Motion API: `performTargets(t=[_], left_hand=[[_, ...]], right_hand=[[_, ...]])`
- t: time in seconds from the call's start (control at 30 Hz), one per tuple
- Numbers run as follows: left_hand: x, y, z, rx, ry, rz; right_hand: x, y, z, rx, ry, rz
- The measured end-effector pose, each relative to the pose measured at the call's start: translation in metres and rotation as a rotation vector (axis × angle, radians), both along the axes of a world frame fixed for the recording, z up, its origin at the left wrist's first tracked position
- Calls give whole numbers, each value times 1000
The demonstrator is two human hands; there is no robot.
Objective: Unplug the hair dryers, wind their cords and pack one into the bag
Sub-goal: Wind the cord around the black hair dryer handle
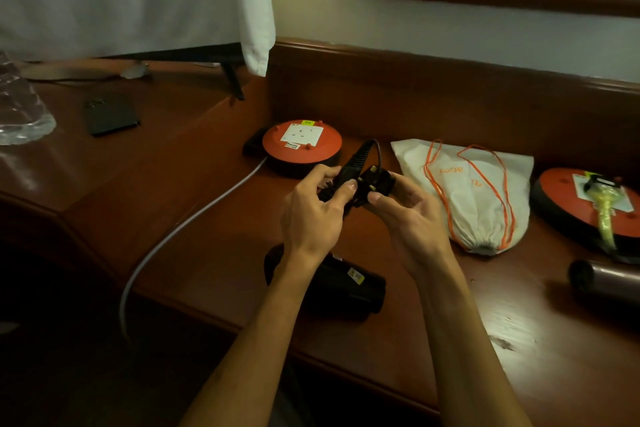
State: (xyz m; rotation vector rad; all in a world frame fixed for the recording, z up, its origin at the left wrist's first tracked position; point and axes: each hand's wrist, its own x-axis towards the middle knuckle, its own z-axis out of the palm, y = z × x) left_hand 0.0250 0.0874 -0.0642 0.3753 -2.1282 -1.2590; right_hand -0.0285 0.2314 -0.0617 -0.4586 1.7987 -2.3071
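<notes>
both grips [346, 199] hold black plug [375, 180]; drawstring bag [485, 204] lies flat, closed

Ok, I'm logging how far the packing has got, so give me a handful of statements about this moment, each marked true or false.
1. The right hand holds a black plug with its pins exposed. True.
2. The black hair dryer is already inside the drawstring bag. False: the dryer lies on the desk under the forearms, and the bag lies flat beside it.
3. The socket on the near orange cord reel is free. True.
4. The left hand rests open on the desk. False: it grips the dryer's cord end, raised above the desk.
5. The far right reel has nothing plugged in. False: a plug with a yellowish cord sits in it.
</notes>
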Motion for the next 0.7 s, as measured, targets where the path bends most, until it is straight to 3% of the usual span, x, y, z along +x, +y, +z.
performTargets(t=[0.7], left_hand=[[-11, -1, 2, 138, 126, 35]], right_hand=[[-11, 1, 1, -133, 65, 97]])
